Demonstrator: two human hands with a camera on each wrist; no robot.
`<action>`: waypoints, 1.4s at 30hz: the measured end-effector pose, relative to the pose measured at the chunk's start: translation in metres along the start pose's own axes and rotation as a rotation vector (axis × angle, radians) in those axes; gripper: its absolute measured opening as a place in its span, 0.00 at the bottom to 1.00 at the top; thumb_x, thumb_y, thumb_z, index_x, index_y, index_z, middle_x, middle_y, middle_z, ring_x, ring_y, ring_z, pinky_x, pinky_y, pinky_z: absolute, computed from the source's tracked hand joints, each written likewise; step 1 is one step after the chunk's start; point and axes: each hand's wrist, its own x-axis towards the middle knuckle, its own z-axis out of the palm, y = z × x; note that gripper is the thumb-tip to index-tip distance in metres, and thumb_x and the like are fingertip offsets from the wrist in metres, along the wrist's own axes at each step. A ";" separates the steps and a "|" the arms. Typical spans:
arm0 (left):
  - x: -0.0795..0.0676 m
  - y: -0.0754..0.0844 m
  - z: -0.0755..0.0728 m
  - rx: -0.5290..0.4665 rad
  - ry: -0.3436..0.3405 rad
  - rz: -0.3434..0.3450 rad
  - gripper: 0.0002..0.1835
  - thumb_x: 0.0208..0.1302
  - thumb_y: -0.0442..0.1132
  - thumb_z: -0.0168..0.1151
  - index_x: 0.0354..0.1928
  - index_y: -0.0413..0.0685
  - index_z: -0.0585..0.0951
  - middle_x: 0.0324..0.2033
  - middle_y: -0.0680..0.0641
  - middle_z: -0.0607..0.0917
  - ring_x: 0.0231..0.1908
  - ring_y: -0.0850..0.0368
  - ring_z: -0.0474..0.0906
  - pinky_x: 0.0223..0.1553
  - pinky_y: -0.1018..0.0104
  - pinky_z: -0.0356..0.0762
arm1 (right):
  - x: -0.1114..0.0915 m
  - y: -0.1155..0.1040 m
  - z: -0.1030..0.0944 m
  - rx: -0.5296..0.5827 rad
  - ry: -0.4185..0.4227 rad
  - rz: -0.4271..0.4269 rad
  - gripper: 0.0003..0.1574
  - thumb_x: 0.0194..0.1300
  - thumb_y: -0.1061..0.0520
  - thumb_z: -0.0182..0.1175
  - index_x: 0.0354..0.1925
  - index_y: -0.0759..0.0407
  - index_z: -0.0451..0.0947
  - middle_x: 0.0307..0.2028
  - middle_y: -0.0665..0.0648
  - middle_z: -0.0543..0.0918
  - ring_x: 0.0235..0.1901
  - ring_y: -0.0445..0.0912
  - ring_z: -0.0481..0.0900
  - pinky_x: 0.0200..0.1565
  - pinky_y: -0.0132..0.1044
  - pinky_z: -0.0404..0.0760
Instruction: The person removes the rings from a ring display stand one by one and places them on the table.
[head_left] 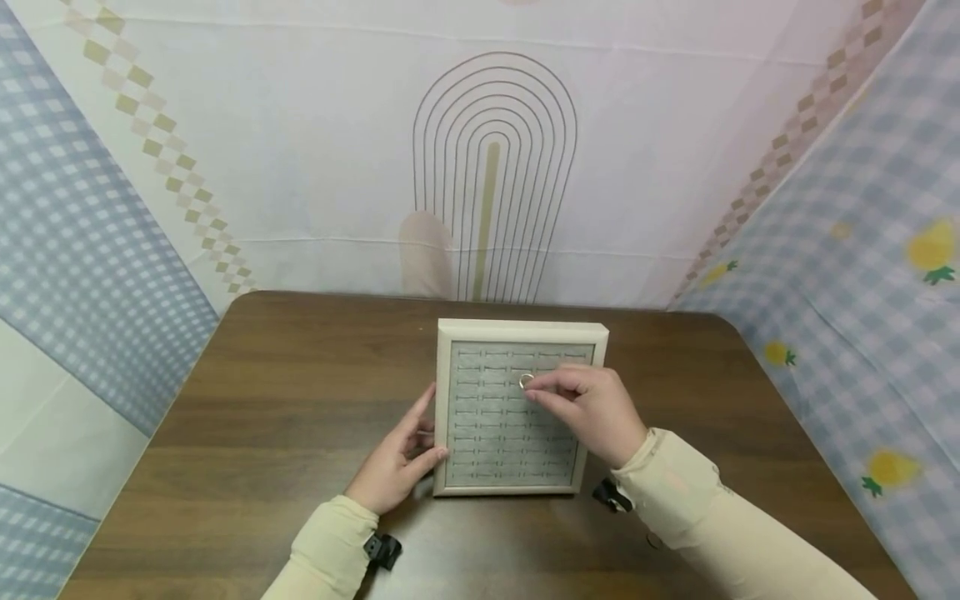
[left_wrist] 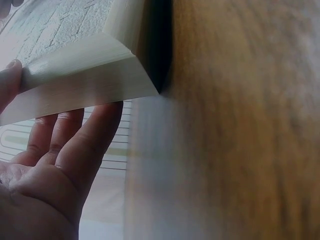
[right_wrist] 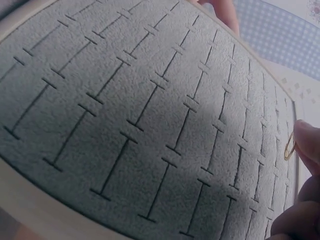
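A ring display board (head_left: 487, 425) with a cream frame and grey slotted padding stands tilted on the table. My left hand (head_left: 397, 467) holds its left side, thumb on the front of the frame. In the left wrist view the fingers (left_wrist: 100, 125) reach along the outer side of the cream frame (left_wrist: 90, 85). Between thumb and forefinger my right hand (head_left: 596, 408) pinches a thin gold ring (head_left: 526, 381), close over the upper slots. From the right wrist, that ring (right_wrist: 290, 145) shows at the fingertips, in front of rows of H-shaped slots.
The brown wooden table (head_left: 300, 375) has rounded far corners. A small ring-shaped thing (head_left: 654, 541) lies on it beside the right sleeve. Behind hangs a white cloth (head_left: 300, 150) with arch lines; blue checked cloths (head_left: 847, 317) flank the table. Black devices (head_left: 383, 551) sit at both wrists.
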 end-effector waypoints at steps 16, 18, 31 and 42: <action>0.000 -0.001 0.000 -0.001 0.040 -0.053 0.49 0.67 0.29 0.65 0.81 0.64 0.49 0.47 0.43 0.79 0.45 0.53 0.81 0.49 0.62 0.82 | -0.031 0.009 -0.013 0.003 0.004 0.047 0.07 0.56 0.60 0.75 0.32 0.48 0.89 0.25 0.39 0.81 0.18 0.33 0.61 0.21 0.29 0.67; 0.001 0.000 0.000 0.004 0.033 -0.055 0.49 0.67 0.29 0.65 0.81 0.65 0.49 0.47 0.43 0.79 0.46 0.53 0.81 0.49 0.62 0.82 | -0.041 0.014 -0.017 -0.007 0.017 0.033 0.08 0.55 0.62 0.76 0.32 0.48 0.89 0.22 0.38 0.76 0.18 0.32 0.59 0.21 0.28 0.66; 0.002 -0.001 0.001 0.017 0.007 -0.035 0.48 0.69 0.31 0.64 0.81 0.64 0.48 0.48 0.42 0.79 0.46 0.52 0.82 0.50 0.62 0.82 | -0.113 0.043 -0.042 -0.053 0.057 0.172 0.13 0.53 0.63 0.76 0.29 0.43 0.87 0.22 0.38 0.79 0.17 0.31 0.61 0.21 0.26 0.68; 0.003 0.000 0.004 0.015 0.011 -0.029 0.49 0.68 0.29 0.63 0.81 0.63 0.46 0.49 0.41 0.80 0.45 0.52 0.83 0.49 0.63 0.83 | -0.158 0.064 -0.054 -0.074 0.097 0.283 0.13 0.52 0.65 0.76 0.30 0.47 0.89 0.28 0.42 0.87 0.25 0.33 0.77 0.28 0.22 0.76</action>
